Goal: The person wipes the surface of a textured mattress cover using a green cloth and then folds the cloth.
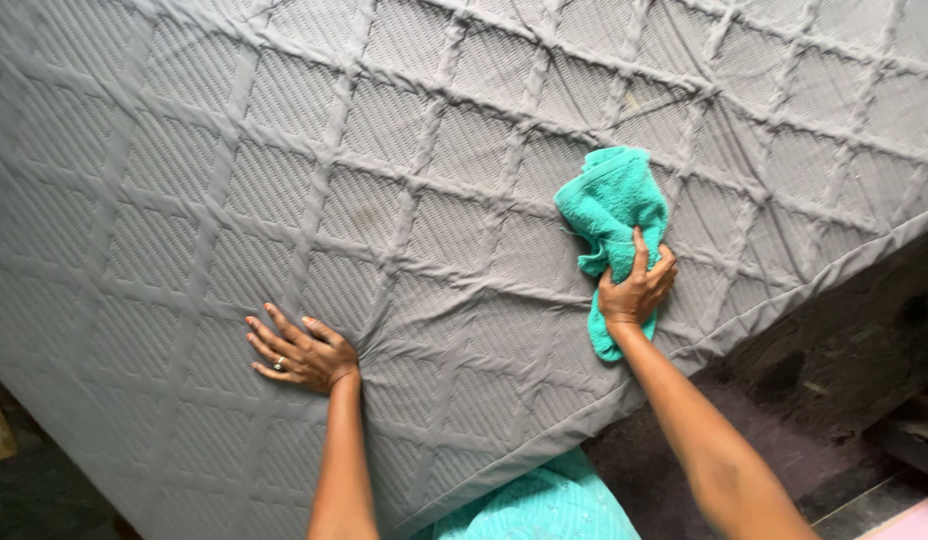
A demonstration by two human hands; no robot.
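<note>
Green cloth point(614, 215) pressed on a grey quilted mattress point(404, 180), right of centre.

The right hand point(636, 288) grips the cloth's lower part, fingers curled over it, arm reaching up from the lower right. The mattress fills most of the frame, its diamond stitching puckered around the left hand point(302, 352), which lies flat and spread at lower left, a ring on one finger. Dark floor point(844, 380) shows at right beyond the mattress edge.
</note>
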